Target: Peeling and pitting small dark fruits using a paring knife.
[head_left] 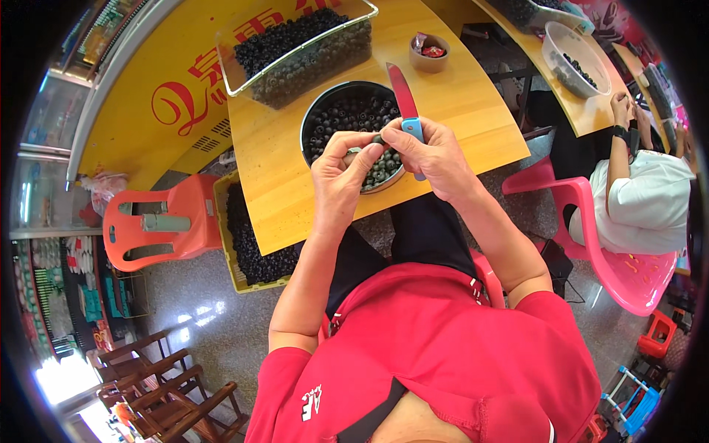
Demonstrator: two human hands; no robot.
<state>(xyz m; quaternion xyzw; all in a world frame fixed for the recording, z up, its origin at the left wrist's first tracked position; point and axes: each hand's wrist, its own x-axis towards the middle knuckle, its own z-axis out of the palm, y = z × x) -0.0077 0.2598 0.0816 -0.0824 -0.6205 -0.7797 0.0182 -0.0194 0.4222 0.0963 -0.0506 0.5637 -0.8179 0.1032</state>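
My left hand pinches a small dark round fruit between thumb and fingers, above a round metal pot. In my right hand is a knife with a red blade and light blue handle, its blade pointing up and away from me. The right thumb and fingertips meet the left ones at the fruit, and fingers partly cover it. Inside the pot lie many dark round pieces, with greener ones at the near side.
Behind the pot, a clear bin of dark pieces stands on the wooden table, beside a small brown bowl with wrappers. A yellow crate and orange stool are at left. At right, a person in white sits on a pink chair.
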